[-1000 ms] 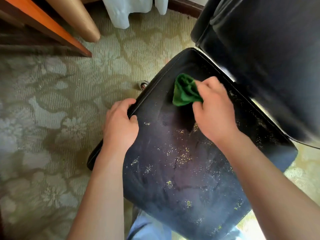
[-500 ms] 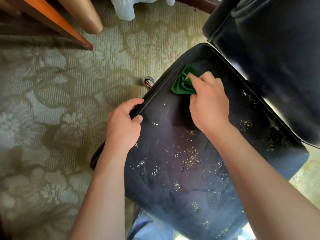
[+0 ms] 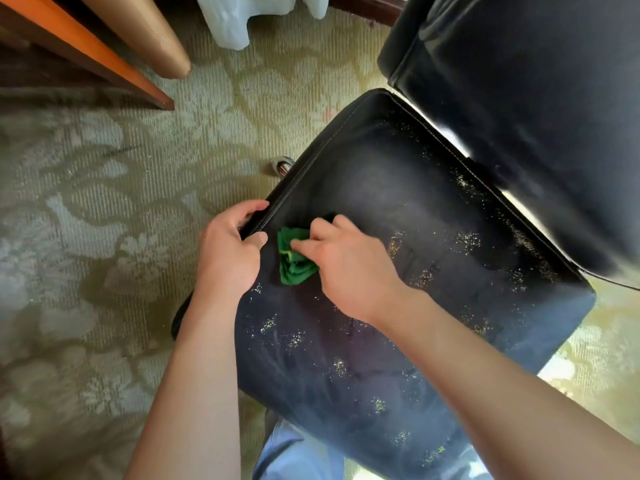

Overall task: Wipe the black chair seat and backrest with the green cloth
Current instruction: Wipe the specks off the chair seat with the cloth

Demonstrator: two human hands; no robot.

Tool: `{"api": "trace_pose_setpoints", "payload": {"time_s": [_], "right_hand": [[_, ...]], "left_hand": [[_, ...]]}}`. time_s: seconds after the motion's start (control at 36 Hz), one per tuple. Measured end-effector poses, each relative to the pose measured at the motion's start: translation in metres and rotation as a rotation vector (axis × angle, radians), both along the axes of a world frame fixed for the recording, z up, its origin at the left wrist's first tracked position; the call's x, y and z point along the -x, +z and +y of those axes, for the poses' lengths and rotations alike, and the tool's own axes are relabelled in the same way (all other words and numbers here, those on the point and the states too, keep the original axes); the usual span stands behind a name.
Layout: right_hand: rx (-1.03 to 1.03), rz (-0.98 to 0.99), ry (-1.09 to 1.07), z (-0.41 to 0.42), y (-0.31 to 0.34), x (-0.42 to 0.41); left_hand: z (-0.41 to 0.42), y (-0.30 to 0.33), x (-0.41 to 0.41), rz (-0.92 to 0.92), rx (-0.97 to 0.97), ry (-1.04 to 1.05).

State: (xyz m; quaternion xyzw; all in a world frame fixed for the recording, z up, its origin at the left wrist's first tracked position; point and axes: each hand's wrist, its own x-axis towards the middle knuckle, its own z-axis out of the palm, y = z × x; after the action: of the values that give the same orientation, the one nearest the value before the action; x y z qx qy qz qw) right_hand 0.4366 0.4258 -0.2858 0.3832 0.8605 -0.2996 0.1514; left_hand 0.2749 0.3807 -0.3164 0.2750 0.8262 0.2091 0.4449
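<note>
Right hand (image 3: 349, 268) with cloth (image 3: 294, 263) beside seat (image 3: 415, 271) edge

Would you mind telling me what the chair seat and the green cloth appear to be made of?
The chair seat looks like black leather or vinyl: smooth, slightly glossy, with a stitched seam along its edge. The green cloth looks like soft, matte fabric, possibly microfibre, since it bunches into folds.

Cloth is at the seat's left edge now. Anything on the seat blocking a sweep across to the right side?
Nothing solid visible. The right hand holds the green cloth on the seat; only scattered yellowish specks lie ahead. The left hand grips the seat's left edge, behind the sweep.
</note>
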Motion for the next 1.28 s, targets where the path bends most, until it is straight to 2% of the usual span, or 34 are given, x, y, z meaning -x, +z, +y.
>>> {"api": "trace_pose_setpoints", "payload": {"time_s": [0.11, 0.22, 0.33, 0.42, 0.58, 0.72, 0.86, 1.03, 1.17, 1.28], "right_hand": [[0.08, -0.013, 0.124, -0.009, 0.006, -0.006], [0.111, 0.022, 0.111, -0.007, 0.006, -0.012], [0.077, 0.206, -0.189, 0.009, 0.014, -0.023], [-0.069, 0.304, -0.447, 0.032, 0.019, -0.037], [-0.254, 0.138, -0.874, 0.067, 0.018, -0.071], [-0.341, -0.032, -1.054, 0.071, 0.002, -0.083], [-0.343, -0.064, -1.11, 0.078, -0.009, -0.073], [-0.284, -0.113, -1.056, 0.092, -0.014, -0.067], [-0.279, -0.013, -0.93, 0.102, -0.017, -0.053], [-0.19, 0.032, -0.772, 0.105, -0.014, -0.04]], "left_hand": [[0.0, 0.002, -0.003, 0.011, -0.008, 0.006], [-0.001, 0.002, -0.003, 0.022, 0.008, -0.016], [0.005, 0.001, -0.003, 0.051, 0.061, -0.061], [0.012, 0.002, -0.003, 0.126, 0.064, -0.109], [0.044, 0.012, -0.025, 0.146, -0.023, -0.22], [0.069, 0.006, -0.039, 0.149, -0.05, -0.284], [0.077, -0.002, -0.037, 0.151, -0.05, -0.313], [0.075, -0.01, -0.038, 0.127, -0.089, -0.285], [0.074, -0.013, -0.038, 0.139, -0.097, -0.293], [0.074, -0.014, -0.038, 0.12, -0.099, -0.281]]}}
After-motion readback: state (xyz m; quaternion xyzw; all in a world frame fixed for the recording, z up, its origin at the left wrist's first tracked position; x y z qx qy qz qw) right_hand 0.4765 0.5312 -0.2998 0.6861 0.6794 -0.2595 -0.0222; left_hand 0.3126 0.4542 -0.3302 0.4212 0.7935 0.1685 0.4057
